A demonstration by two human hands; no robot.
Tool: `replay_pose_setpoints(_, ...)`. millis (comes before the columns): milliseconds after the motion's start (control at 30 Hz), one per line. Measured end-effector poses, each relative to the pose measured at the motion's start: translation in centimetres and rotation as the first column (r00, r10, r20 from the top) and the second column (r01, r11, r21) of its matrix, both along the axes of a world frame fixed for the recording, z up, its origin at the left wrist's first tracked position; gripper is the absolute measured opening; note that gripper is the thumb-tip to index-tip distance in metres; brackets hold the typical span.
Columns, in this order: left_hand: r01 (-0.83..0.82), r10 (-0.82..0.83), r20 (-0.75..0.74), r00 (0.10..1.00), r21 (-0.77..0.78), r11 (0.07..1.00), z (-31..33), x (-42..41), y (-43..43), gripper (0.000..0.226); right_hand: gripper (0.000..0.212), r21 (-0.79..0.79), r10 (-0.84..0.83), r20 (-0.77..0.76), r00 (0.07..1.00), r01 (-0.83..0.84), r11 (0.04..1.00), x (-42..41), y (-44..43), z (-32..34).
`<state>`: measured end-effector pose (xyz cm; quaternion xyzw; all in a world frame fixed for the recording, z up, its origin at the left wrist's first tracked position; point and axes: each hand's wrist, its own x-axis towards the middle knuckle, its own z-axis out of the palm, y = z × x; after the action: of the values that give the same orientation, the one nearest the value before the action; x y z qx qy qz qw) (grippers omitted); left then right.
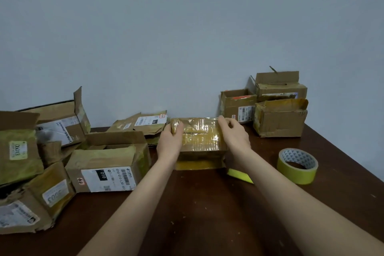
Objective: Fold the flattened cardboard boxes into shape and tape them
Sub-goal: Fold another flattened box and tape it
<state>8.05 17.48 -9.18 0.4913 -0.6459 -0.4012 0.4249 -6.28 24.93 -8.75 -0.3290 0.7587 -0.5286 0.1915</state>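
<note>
Dark table (pixel 207 214) | box (pixel 199 141) long axis left-right, taped top up | left hand (pixel 169 141), right hand (pixel 234 134) grip ends

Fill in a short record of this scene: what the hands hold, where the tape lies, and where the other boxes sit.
held: taped cardboard box, mid-table
left hand: grips its left end
right hand: grips its right top corner
tape: yellow tape roll, flat on the dark table, right of box
other boxes: left pile; right stack by wall

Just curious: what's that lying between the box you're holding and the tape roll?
A yellow tape strip lies on the table there, in the head view.
</note>
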Motion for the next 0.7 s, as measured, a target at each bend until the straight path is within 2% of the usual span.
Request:
replay_pose_setpoints(67, -0.011, 0.009, -0.123, 0.992, -0.017, 1.000, 1.7, -0.2, -0.1, 0.058, 0.046, -0.111, 0.002, 0.067, 0.998, 0.005, 0.994, -0.5, -0.3, 1.4)
replay_pose_setpoints(133, -0.031, 0.022, -0.299, 0.954, -0.028, 0.999, 3.6, -0.6, -0.3, 0.046, 0.034, -0.238, -0.037, 0.115, 0.993, 0.063, 0.969, -1.2, -0.7, 3.0)
replay_pose_setpoints(200, -0.059, 0.039, -0.358, 0.933, -0.046, 0.997, 4.9, -1.3, -0.7, 0.034, 0.017, -0.316, -0.072, 0.114, 0.991, 0.105, 0.943, -2.2, -1.1, 3.9)
replay_pose_setpoints(233, -0.064, 0.037, -0.372, 0.927, -0.061, 0.996, 5.1, -1.8, -1.0, 0.029, 0.022, -0.330, -0.085, 0.098, 0.992, 0.113, 0.937, -2.8, -1.3, 4.0)
replay_pose_setpoints(300, -0.004, -0.025, -0.385, 0.923, -0.074, 0.997, 4.6, -3.1, -1.7, 0.043, 0.040, -0.302, -0.119, 0.008, 0.993, 0.116, 0.946, -4.1, -1.5, 3.8)
replay_pose_setpoints(367, 0.069, -0.094, -0.313, 0.945, -0.090, 0.994, 3.2, -4.9, -2.5, 0.050, 0.041, -0.250, -0.170, -0.078, 0.982, 0.146, 0.957, -5.6, -1.5, 2.9)
replay_pose_setpoints(433, 0.092, -0.113, -0.223, 0.968, -0.099, 0.991, 1.2, -7.0, -3.2, 0.037, 0.038, -0.146, -0.192, -0.074, 0.979, 0.179, 0.973, -6.8, -1.6, 1.6)
replay_pose_setpoints(500, 0.061, -0.071, -0.136, 0.988, -0.071, 0.996, -1.1, -9.4, -3.7, 0.028, 0.043, 0.031, -0.209, -0.081, 0.975, 0.212, 0.977, -7.4, -2.0, 0.0)
replay_pose_setpoints(567, 0.018, -0.018, -0.037, 0.999, -0.006, 1.000, -3.2, -11.8, -4.1, 0.023, 0.040, 0.109, -0.216, -0.073, 0.974, 0.223, 0.969, -7.7, -2.3, -1.7)
replay_pose_setpoints(633, 0.053, -0.056, 0.068, 0.996, 0.038, 0.998, -4.5, -14.0, -4.5, 0.028, 0.034, 0.124, -0.129, -0.102, 0.986, 0.141, 0.982, -8.0, -2.7, -2.9)
replay_pose_setpoints(700, 0.185, -0.191, 0.098, 0.977, 0.067, 0.980, -5.0, -15.7, -4.5, 0.039, 0.044, 0.180, 0.007, -0.153, 0.988, 0.021, 0.983, -8.2, -3.3, -3.7)
